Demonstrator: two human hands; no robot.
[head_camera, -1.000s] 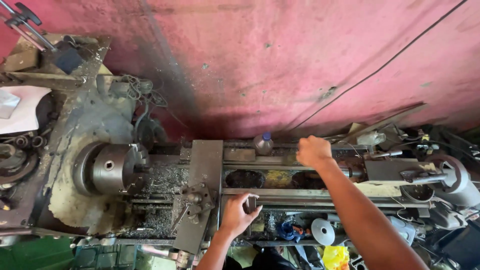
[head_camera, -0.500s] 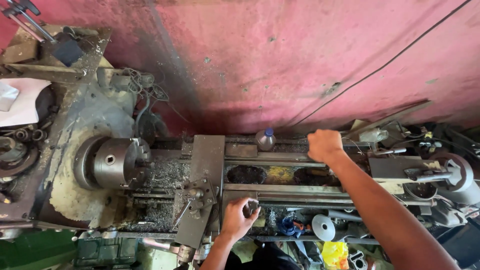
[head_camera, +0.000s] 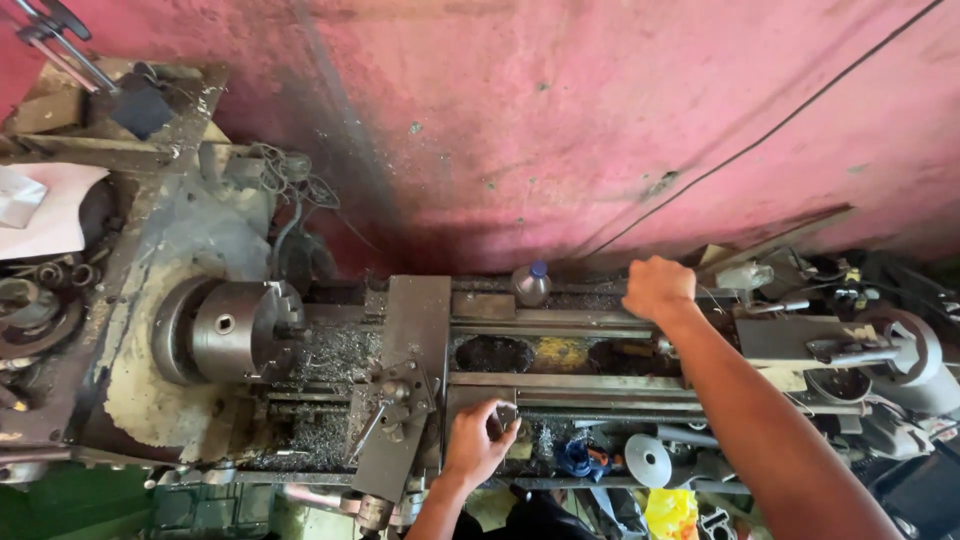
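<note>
Pink, stained plaster filled the background above a grimy grey metal lathe (head_camera: 560, 330) strewn with swarf. Its round steel chuck (head_camera: 235, 332) sat at the left end, with the flat grey carriage (head_camera: 410, 350) just beside it on the bed rails. The left hand (head_camera: 478, 445) was curled around a small dark handle (head_camera: 503, 415) on the near side of the carriage, fingers closed on it. The right hand (head_camera: 658, 287) rested as a loose fist on the far rail, well apart from the left; whether it held anything could not be told. A small clear bottle with a blue cap (head_camera: 531, 283) stood near it, against the wall.
</note>
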